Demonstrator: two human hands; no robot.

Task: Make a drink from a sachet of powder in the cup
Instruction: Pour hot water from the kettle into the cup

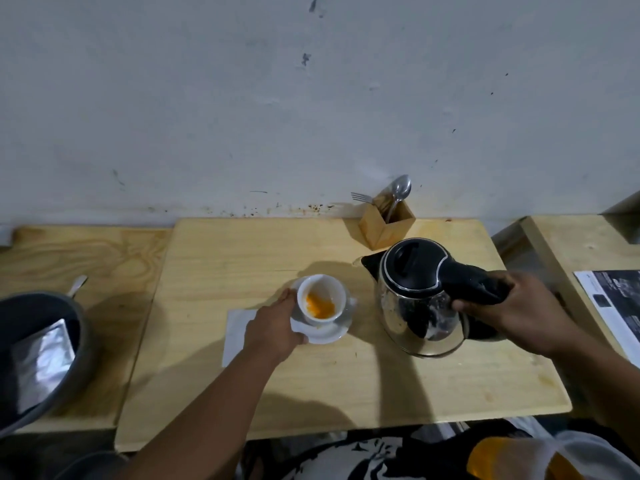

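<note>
A white cup [321,299] with orange powder [320,304] in its bottom stands on a white saucer [325,332] in the middle of the wooden table [311,386]. My left hand [273,332] grips the saucer's left edge, fingers touching the cup's side. Right of the cup is a glass kettle [415,306] with a black lid, upright, its spout pointing toward the cup. My right hand [512,306] is closed around the kettle's black handle. An emptied silver sachet [41,365] lies in a dark bin at the left.
A wooden holder [386,225] with a spoon and a fork stands at the back by the wall. A white napkin [237,332] lies under my left wrist. The dark bin [38,355] sits on a lower table at left. A printed paper [613,306] lies at right.
</note>
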